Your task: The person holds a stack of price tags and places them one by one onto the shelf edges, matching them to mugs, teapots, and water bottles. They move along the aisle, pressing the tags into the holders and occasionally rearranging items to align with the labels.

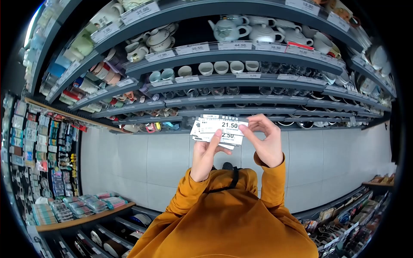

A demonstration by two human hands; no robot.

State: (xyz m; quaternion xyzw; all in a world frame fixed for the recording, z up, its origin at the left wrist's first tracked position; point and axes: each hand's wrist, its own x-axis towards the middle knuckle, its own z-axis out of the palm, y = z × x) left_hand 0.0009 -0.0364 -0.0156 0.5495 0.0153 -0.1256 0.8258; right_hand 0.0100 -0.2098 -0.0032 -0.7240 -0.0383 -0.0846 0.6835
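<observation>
A loose stack of white paper price tags [210, 136] is in my left hand [203, 160], its thumb pressed on the front and fingers behind. On top lies a price tag [223, 125] printed 21.50, covering part of another whose number ends in 2.50. My right hand [267, 139] is closed on the right edge of that top tag, thumb in front and index finger curled over. Both hands are in front of my body, over the grey floor and near the lower shelves.
Ahead, shelves [241, 64] hold teapots [230, 29], white cups [221, 67] and glasses, with price tags along their edges. Hanging packaged goods [43, 146] line the left side. Behind me are a wooden-edged display [86, 215] of packets and racks of utensils [340, 228].
</observation>
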